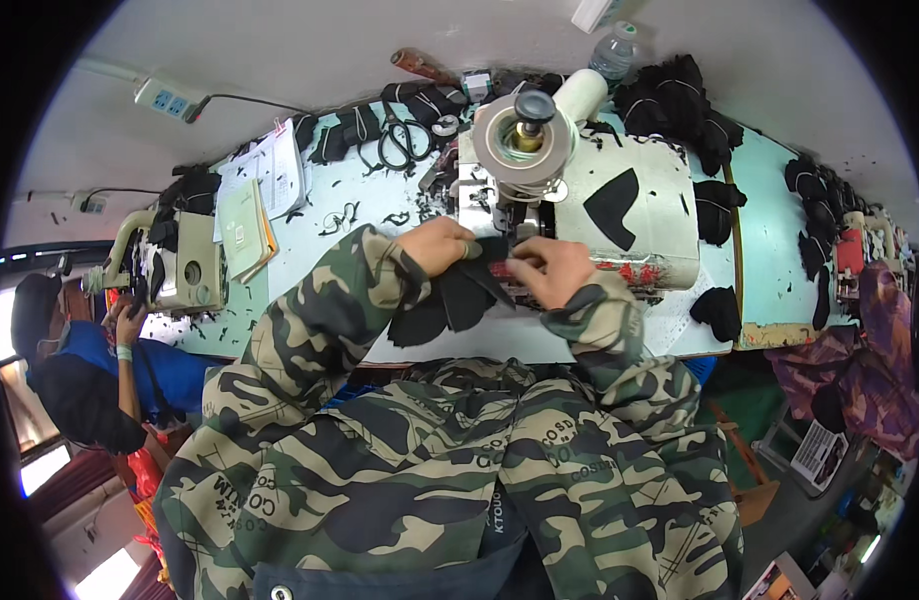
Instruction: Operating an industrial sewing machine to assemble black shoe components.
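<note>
My left hand (435, 246) is closed on black fabric pieces (462, 298) that hang over the table's front edge side. The fabric's upper end lies at the needle area of a sewing machine (660, 235). My right hand (558, 272), fingers bent in a pinch, grips the right edge of the same fabric close to the machine's red-marked front. Behind the hands rises the machine's round head with a dark knob (534, 107). A loose angled black fabric piece (612, 210) rests flat on the machine's pale top. The needle itself is hidden.
Black-handled scissors (404, 142), tied black bundles (665, 105) and a plastic bottle (614, 52) line the back. Papers and a green booklet (245, 232) lie left. Other people work at a machine on the left (188, 262) and at the far right.
</note>
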Motion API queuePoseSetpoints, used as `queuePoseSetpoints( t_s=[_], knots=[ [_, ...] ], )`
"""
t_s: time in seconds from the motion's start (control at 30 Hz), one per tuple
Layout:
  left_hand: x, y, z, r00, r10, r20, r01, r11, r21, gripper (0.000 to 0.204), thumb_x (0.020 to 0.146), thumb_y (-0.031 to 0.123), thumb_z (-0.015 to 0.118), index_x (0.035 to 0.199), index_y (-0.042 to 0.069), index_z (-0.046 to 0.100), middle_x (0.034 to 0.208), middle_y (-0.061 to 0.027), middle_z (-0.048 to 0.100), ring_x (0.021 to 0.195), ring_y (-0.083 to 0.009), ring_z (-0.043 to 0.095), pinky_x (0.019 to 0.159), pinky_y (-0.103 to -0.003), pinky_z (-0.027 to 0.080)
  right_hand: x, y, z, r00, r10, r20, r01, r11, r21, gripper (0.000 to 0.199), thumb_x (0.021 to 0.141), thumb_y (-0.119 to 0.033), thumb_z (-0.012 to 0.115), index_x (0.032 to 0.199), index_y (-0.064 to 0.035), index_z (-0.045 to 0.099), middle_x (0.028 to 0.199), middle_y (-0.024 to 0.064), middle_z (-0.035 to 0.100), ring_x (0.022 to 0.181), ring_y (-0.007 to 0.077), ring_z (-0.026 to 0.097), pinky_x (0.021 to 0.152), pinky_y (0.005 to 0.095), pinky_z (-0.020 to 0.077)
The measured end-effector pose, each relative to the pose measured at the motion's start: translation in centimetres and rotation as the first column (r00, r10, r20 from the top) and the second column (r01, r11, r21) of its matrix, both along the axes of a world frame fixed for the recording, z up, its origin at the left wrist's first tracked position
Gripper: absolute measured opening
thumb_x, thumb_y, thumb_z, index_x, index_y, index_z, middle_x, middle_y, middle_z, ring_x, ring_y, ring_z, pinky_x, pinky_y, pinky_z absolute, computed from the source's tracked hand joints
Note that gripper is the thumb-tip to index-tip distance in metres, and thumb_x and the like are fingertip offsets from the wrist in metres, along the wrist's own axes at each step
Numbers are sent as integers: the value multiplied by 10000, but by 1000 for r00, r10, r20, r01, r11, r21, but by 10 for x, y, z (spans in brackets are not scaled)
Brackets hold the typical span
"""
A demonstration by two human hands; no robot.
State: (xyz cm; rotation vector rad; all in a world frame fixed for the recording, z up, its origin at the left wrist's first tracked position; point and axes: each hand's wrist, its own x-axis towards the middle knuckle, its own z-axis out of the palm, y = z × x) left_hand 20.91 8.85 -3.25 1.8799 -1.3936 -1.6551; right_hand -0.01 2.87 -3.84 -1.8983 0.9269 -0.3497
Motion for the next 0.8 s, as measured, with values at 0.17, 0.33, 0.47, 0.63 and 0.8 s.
queuePoseSetpoints(
  t_s=[0.17, 0.33, 0.47, 0.63, 0.8],
  knots=[
    [13, -17, -10, 996, -90, 27, 89, 995, 49, 310, 839, 210, 547, 1008, -39, 618, 813, -96, 653, 719, -135, 569, 703, -260, 446, -7, -21, 9, 1000, 19, 5, -19, 991, -134, 219, 757, -168, 651, 905, -8, 640, 696, 126, 644, 615, 177, 643, 591, 268, 499],
    [-3, -45, -25, 973, -216, 76, 219, 975, -37, 271, 800, 163, 560, 980, -27, 631, 799, -109, 656, 702, -153, 579, 683, -271, 456, -8, -29, 8, 967, 84, -241, -151, 948, -279, 364, 703, -278, 686, 947, -16, 622, 832, 152, 621, 770, 276, 607, 703, 346, 482],
    [5, -37, -18, 964, -245, 106, 247, 969, -12, 258, 786, 176, 569, 972, 16, 650, 740, -89, 647, 666, -138, 569, 647, -278, 458, 3, -17, -2, 960, 121, -254, -209, 910, -359, 349, 685, -240, 675, 959, -41, 593, 865, 149, 594, 865, 329, 557, 766, 385, 459],
    [-39, 37, -21, 903, -413, -121, 407, 910, -73, 345, 816, 317, 568, 958, 11, 643, 879, -131, 657, 850, -188, 600, 846, -311, 429, -31, -49, 47, 964, -94, 250, 235, 744, -626, 177, 684, -5, 613, 851, -63, 618, 848, 106, 587, 816, 301, 554, 718, 375, 457],
    [-29, 38, -6, 928, -218, -302, 109, 935, -339, 242, 851, 216, 567, 954, 2, 611, 799, -76, 637, 748, -141, 563, 726, -298, 442, -46, -44, 12, 999, -35, 13, 36, 813, -581, 115, 702, -129, 665, 803, -80, 640, 776, 73, 582, 750, 263, 560, 659, 350, 454]
  ],
)
